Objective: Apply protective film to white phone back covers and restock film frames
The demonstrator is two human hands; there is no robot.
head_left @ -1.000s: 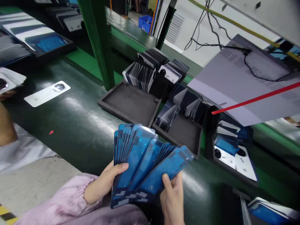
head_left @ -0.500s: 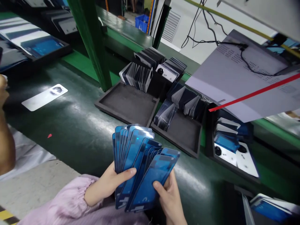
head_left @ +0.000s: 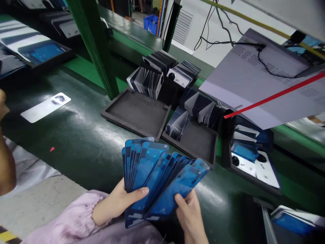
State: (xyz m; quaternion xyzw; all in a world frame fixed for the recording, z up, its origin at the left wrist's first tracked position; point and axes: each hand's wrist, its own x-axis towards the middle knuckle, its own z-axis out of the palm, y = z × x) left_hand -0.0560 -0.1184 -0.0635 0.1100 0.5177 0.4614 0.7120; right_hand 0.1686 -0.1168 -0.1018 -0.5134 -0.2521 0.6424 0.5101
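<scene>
A fanned stack of blue-filmed phone back panels (head_left: 149, 162) spreads between both hands, above the front edge of the bench. My left hand (head_left: 122, 200) is closed on the stack's left side, thumb lying across the front panel. On the right side, my right hand (head_left: 189, 210) pinches the panels, with its thumb on the frontmost one and its fingers behind. The lower ends of the panels overlap closely while the upper ends stand apart.
Past the stack are a black tray (head_left: 137, 118) and another black tray (head_left: 198, 145), with panels standing at their backs. A third tray (head_left: 254, 183) holds white panels at right. One white panel (head_left: 45, 107) lies on the green bench (head_left: 83, 149). A person's arm (head_left: 6, 162) is at far left.
My right hand has moved a little to the right, and the panels are fanned wider, their right-hand ones leaning further over. My left hand keeps its hold.
</scene>
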